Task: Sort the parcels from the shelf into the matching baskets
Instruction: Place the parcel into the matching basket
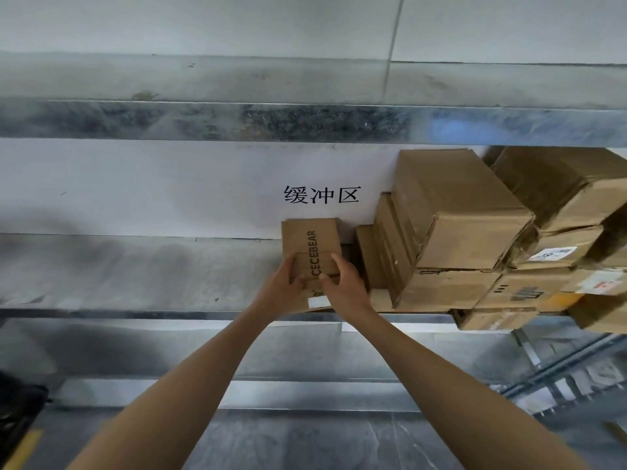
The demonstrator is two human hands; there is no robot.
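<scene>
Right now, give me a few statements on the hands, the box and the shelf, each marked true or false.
1. Both the left hand and the right hand grip the CECEBEAR box. True.
2. The box lies in a basket. False: it is at the shelf.
3. A stack of boxes stands right of it. True.
4. The sign hangs right of the stack. False: it is left of the stack, above the CECEBEAR box.
</scene>
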